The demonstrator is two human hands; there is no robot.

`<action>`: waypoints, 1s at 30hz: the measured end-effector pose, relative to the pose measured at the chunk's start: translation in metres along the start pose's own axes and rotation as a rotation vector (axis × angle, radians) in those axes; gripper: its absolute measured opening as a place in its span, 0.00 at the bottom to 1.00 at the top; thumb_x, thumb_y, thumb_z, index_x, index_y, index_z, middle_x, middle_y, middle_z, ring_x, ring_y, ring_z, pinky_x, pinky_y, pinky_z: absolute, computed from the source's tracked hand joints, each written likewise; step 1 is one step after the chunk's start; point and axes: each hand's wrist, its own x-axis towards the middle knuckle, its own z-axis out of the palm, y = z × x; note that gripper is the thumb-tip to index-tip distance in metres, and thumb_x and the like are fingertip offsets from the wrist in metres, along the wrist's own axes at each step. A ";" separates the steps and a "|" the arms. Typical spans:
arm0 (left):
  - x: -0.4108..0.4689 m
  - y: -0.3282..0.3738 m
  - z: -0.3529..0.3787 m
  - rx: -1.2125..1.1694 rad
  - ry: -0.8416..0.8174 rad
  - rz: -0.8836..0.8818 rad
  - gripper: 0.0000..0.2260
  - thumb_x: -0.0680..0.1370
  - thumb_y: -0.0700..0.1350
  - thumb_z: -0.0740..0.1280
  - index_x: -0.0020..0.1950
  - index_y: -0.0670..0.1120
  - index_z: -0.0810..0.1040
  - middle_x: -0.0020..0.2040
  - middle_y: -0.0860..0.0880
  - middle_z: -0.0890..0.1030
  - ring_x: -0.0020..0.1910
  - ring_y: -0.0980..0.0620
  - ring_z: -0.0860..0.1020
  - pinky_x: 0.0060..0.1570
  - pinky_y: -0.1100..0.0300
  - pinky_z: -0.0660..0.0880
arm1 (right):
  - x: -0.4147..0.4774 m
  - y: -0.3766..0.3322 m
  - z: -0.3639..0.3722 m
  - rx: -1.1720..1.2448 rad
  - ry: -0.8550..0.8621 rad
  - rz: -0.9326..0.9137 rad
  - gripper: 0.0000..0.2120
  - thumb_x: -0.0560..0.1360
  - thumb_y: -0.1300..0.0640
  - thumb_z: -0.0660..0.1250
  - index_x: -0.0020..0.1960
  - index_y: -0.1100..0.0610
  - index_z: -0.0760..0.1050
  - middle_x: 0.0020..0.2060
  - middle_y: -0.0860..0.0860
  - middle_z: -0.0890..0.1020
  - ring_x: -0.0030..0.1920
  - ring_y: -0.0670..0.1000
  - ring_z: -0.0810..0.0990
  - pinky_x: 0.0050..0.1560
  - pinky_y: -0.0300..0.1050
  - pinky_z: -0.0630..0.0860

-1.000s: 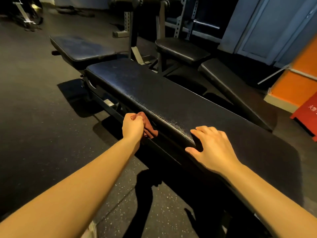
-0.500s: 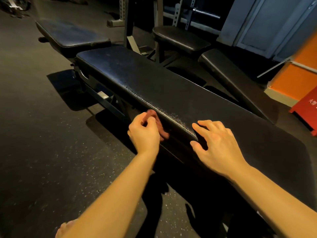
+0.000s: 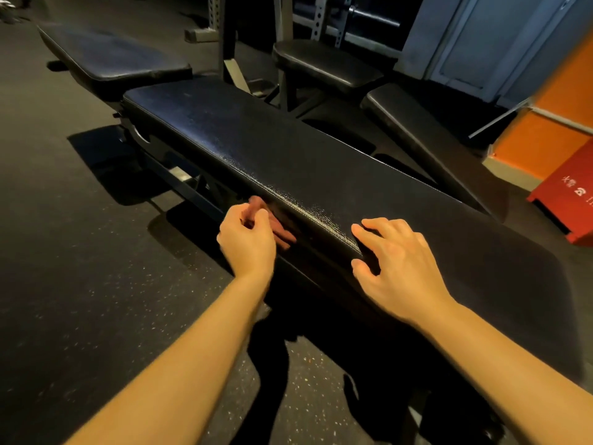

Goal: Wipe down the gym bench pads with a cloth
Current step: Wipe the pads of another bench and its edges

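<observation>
A long black bench pad (image 3: 288,155) runs diagonally from upper left to lower right. My left hand (image 3: 247,244) grips a small reddish-brown cloth (image 3: 280,231) and presses it against the pad's near side edge. The cloth is mostly hidden behind my fingers. My right hand (image 3: 398,268) rests on the pad's near top edge, fingers spread over the top and thumb down the side.
A second black pad (image 3: 109,57) adjoins the bench at the upper left. Another bench with a seat pad (image 3: 324,64) and a sloping back pad (image 3: 430,142) stands behind. A rack upright (image 3: 229,40), a red box (image 3: 571,197) and an orange wall lie beyond. Speckled black rubber floor (image 3: 80,268) spreads to the left.
My left hand has slid the cloth rightward along the pad's near side edge, closer to my right hand. My right hand has stayed on the edge. The view has shifted slightly.
</observation>
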 end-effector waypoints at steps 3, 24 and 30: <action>-0.058 0.000 0.007 -0.121 -0.188 -0.012 0.04 0.81 0.32 0.63 0.47 0.36 0.76 0.29 0.48 0.82 0.24 0.54 0.81 0.25 0.61 0.76 | 0.000 0.002 -0.002 -0.011 -0.006 -0.008 0.26 0.78 0.49 0.67 0.75 0.50 0.72 0.71 0.47 0.74 0.71 0.52 0.68 0.66 0.54 0.68; 0.024 -0.001 -0.004 -0.023 0.078 0.027 0.03 0.79 0.40 0.64 0.51 0.46 0.75 0.38 0.46 0.83 0.37 0.49 0.85 0.31 0.67 0.76 | -0.064 0.054 -0.035 -0.079 0.013 0.133 0.18 0.82 0.54 0.62 0.69 0.54 0.78 0.67 0.50 0.78 0.67 0.55 0.75 0.62 0.56 0.71; -0.142 0.000 0.025 -0.262 -0.428 -0.027 0.08 0.81 0.32 0.64 0.47 0.45 0.76 0.32 0.45 0.83 0.24 0.48 0.81 0.21 0.55 0.75 | -0.076 0.065 -0.036 -0.055 -0.046 0.147 0.18 0.83 0.52 0.60 0.72 0.52 0.76 0.69 0.47 0.77 0.69 0.53 0.73 0.64 0.54 0.69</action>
